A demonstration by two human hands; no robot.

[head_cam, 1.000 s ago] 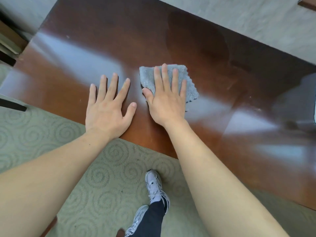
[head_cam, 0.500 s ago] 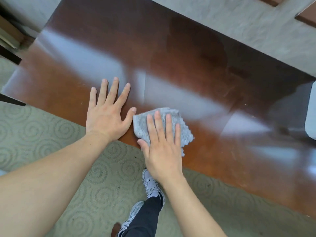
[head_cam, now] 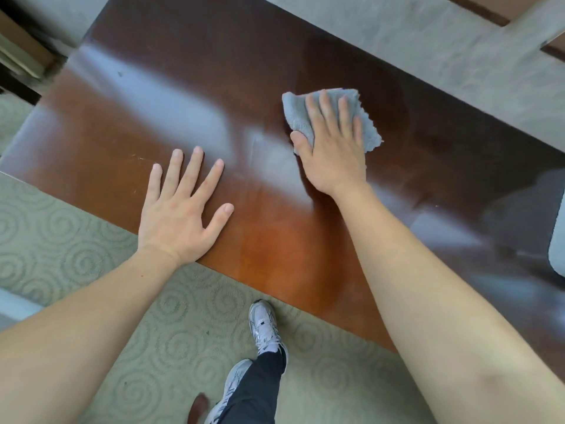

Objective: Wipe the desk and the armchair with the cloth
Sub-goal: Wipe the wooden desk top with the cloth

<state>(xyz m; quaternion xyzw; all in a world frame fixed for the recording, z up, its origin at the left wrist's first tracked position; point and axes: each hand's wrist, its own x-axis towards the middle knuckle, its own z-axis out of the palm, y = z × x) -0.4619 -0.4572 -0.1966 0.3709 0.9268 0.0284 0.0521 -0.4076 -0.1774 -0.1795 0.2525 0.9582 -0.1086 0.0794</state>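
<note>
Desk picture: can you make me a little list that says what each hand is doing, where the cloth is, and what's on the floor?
left hand: flat on the desk, fingers spread, holding nothing
right hand: straight fingers pressing the cloth onto the desk
cloth: grey, crumpled, toward the desk's far side
floor: swirl-patterned carpet, two sneakers

Bare forearms, dark trousers (head_cam: 253, 393), white trainers (head_cam: 263, 327)

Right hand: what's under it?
The grey cloth lies under the right hand, pressed flat on the wooden desk. The cloth's middle and the desk beneath it are covered.
</note>
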